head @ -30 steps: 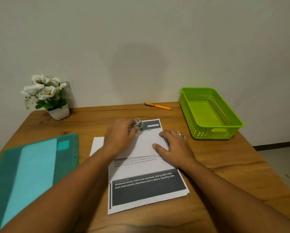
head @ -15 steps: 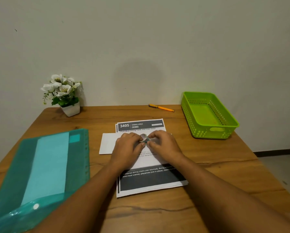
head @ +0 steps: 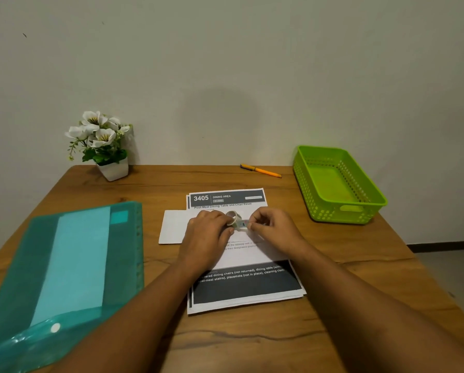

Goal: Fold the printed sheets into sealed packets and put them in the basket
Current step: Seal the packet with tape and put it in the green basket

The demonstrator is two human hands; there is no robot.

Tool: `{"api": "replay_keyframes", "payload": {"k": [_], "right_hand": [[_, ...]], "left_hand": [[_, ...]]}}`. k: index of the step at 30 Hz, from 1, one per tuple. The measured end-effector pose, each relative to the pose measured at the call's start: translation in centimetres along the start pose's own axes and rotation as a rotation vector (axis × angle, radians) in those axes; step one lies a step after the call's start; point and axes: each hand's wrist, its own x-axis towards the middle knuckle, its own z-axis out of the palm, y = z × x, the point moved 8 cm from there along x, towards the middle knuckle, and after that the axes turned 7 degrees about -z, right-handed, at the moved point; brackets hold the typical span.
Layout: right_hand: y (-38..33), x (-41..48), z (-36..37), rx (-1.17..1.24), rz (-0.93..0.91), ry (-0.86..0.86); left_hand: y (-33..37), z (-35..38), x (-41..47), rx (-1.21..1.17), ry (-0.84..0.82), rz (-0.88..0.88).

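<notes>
Sheets: a stack of printed sheets [head: 245,288] lay at centre frame on the table [head: 346,265], with a dark header band reading "3405 DINING AREA" at the far end and a dark block with white text at the near end.
Folded sheet: a white folded sheet [head: 173,227] lay across the stack, its blank left end sticking out past the stack's left edge.
Tape: a small roll of tape [head: 234,217] was held just above the folded sheet, with a short strip drawn out to the right.
Basket: the green basket [head: 335,184] sat at right of frame, near the table's right edge, apart from the stack.
Edges: the stack's near corners were slightly fanned, well inside the table's front edge.
Room: bare wood lay between stack and basket, and between stack and the teal folder [head: 64,267] at lower left.
Far side: a pen [head: 261,170] and a flower pot [head: 113,169] stood by the wall.
Left hand: the left hand [head: 208,238] was palm down, fingers curled narrowly around the roll.
Right hand: the right hand [head: 272,230] was knuckles up, thumb and forefinger pinched on the strip's end.
</notes>
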Motion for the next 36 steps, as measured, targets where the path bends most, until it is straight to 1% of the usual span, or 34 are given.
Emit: {"api": "replay_keyframes", "payload": {"k": [3,9,11,22,26,31,36], "right_hand": [[1.1,0.0,-1.6,0.105,0.095,0.041],[3.7,0.5,-4.0,0.299,0.31,0.178],[4.0,0.7,-4.1,0.325,0.368,0.189],[3.0,2.8,-2.1,0.03,0.404,-0.016],[3.2,3.2,-1.8,-0.084,0.421,-0.027],[3.4,3.4,-1.9,-0.16,0.429,0.024],[3.6,3.6,-1.9,-0.259,0.444,0.024]], "left_hand": [[-0.2,0.1,0.0,0.001,0.005,-0.003],[-0.5,0.3,-0.1,0.001,0.011,0.002],[-0.5,0.3,-0.1,-0.006,0.016,0.001],[-0.4,0.2,-0.2,-0.005,0.016,-0.001],[-0.4,0.2,-0.2,-0.009,0.018,-0.002],[-0.4,0.1,-0.2,-0.016,0.019,-0.004],[-0.4,0.2,-0.2,-0.016,0.013,-0.006]]}}
